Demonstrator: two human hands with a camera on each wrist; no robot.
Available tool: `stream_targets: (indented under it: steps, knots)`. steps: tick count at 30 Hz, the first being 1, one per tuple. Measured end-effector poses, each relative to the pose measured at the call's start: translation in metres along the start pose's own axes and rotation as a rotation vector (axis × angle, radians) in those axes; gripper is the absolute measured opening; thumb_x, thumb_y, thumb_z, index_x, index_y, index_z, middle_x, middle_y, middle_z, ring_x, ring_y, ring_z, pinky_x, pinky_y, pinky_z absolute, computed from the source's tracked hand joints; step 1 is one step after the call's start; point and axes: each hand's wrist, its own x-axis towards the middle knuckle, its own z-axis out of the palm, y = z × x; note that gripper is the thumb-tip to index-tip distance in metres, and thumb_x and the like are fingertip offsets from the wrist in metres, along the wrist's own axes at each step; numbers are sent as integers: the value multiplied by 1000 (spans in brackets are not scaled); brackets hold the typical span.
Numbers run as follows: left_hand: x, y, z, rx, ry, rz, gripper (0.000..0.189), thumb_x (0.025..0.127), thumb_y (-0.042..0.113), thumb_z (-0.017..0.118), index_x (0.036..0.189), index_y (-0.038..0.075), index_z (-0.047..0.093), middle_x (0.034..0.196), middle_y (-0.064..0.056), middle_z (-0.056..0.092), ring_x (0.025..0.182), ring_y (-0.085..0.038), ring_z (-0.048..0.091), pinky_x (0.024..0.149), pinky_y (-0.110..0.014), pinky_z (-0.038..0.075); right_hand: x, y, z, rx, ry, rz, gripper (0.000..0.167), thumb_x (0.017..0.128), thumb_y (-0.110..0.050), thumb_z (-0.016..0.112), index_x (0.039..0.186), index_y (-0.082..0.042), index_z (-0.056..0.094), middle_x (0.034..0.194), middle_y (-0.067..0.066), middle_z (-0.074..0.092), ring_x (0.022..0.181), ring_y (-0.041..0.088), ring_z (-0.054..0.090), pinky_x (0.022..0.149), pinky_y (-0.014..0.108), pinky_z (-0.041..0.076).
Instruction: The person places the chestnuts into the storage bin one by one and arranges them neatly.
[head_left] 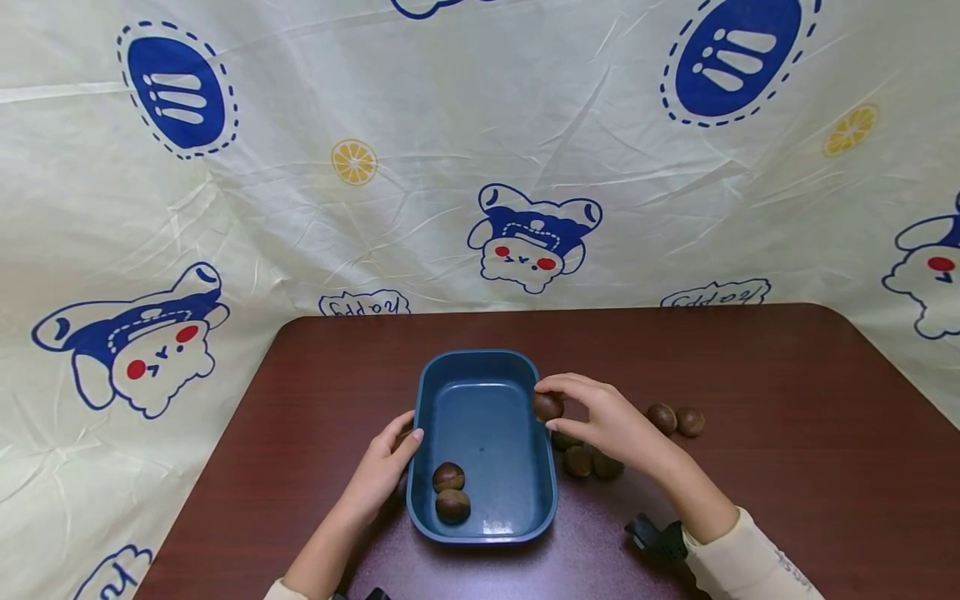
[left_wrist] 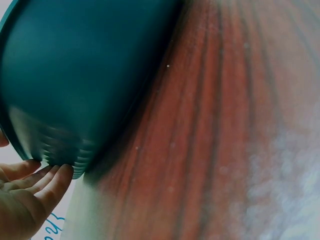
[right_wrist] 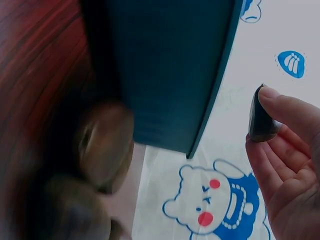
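A deep blue plastic tray (head_left: 487,425) stands lengthwise before me, with two brown chestnuts (head_left: 450,492) in its near left corner. My left hand (head_left: 378,468) holds the tray's left side, thumb at the rim and fingers along the outer wall. In the left wrist view those fingers (left_wrist: 55,182) lie against the ribbed end of the wall. Between thumb and fingertips, my right hand (head_left: 611,417) pinches another chestnut (head_left: 548,406) at the tray's right rim. The right wrist view shows this pinched chestnut (right_wrist: 262,117) above the rim's height.
Several loose chestnuts (head_left: 579,461) lie close to the tray's right wall, partly under my right hand. Farther right are two more chestnuts (head_left: 676,420). All rest on a dark brown table (head_left: 787,467), backed by a white printed cloth (head_left: 420,233).
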Motion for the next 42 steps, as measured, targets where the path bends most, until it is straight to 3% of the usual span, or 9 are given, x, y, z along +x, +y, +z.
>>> stream_targets:
  steps: [15, 26, 33, 42]
  knots:
    - [1, 0, 2, 9, -1, 0, 49, 94, 25, 48, 133, -2, 36, 128, -22, 45, 113, -33, 46, 91, -45, 38, 28, -12, 38, 44, -156, -28, 41, 81, -14, 67, 119, -9, 54, 118, 3, 54, 107, 18, 50, 84, 37, 45]
    - [1, -1, 0, -14, 1, 3, 48, 94, 24, 48, 133, -1, 36, 127, -21, 46, 113, -32, 47, 91, -44, 39, 54, -24, 71, -3, -287, -64, 39, 83, -16, 65, 119, -5, 55, 117, 2, 55, 106, 13, 50, 85, 30, 44]
    - [1, -1, 2, -32, 5, 1, 46, 94, 22, 49, 132, 0, 38, 125, -21, 48, 112, -32, 47, 90, -45, 39, 62, -24, 84, 17, -294, -86, 39, 82, -12, 66, 118, -3, 55, 116, 6, 56, 104, 15, 52, 83, 32, 45]
    - [1, -1, 1, -30, -3, 7, 46, 94, 22, 48, 132, -1, 38, 126, -21, 46, 113, -32, 47, 90, -45, 39, 69, -19, 98, 44, -331, -36, 36, 82, -12, 66, 116, -5, 57, 115, 4, 57, 102, 13, 52, 83, 25, 43]
